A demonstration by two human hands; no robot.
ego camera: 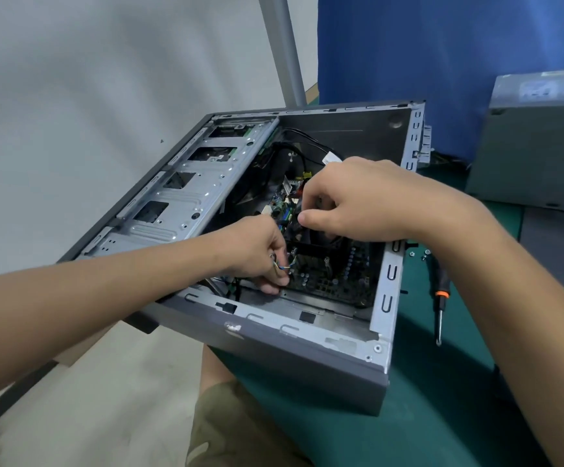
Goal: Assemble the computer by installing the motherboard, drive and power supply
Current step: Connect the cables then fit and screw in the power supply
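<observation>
Hands both reach down into the open case point(388, 274). Drive cage point(179, 183) is left of and beyond the left hand, bolted along the case's far-left wall. Left hand point(257, 254) has its fingers curled, pinching a thin bundle of coloured wires point(282, 264). Motherboard point(334, 274) lies flat on the case floor just right of that hand and under the right one, with its long axis running near to far. The wire ends touch or nearly touch the board's near-left edge, so the plug-in is probably a short move rightward and the left hand is the nearer one. Right hand point(351, 200) is beyond and right of the left, fingers curled down over a dark part above the board; can't tell if it grips anything. Screwdriver point(440, 298) lies on the green tabletop point(459, 382) right of the case. Power supply point(536, 136) sits well apart, far right of the right hand, not yet in the case.
</observation>
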